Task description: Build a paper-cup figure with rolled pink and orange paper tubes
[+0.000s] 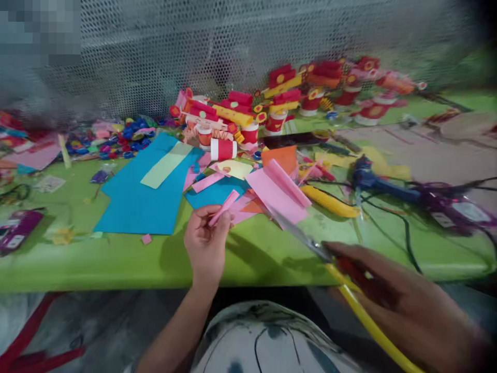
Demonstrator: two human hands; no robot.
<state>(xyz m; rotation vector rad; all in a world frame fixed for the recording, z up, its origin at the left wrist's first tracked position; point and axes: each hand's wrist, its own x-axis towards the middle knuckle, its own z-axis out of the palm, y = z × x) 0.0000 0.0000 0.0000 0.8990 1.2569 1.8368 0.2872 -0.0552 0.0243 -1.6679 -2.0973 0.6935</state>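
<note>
Between the thumb and fingers of my left hand (pixel 205 235) is a narrow folded strip of pink paper (pixel 224 208). My right hand (pixel 411 305), blurred by motion, is closed around a pair of scissors (pixel 316 248) with a dark red grip. A long yellow part runs back from the scissors under the hand. The blades point left toward a creased pink sheet (pixel 274 194), and I cannot tell whether they touch it. Behind my left hand lie pink and orange scraps and a blue sheet (pixel 215 190).
Several red paper-cup models (pixel 250 134) stand along the back. Blue sheets (pixel 143 191) and colourful small pieces (pixel 120 139) lie left. A blue glue gun (pixel 382 184), its cables and a yellow-handled tool (pixel 330 201) are right. The green table's front edge (pixel 116 277) is close.
</note>
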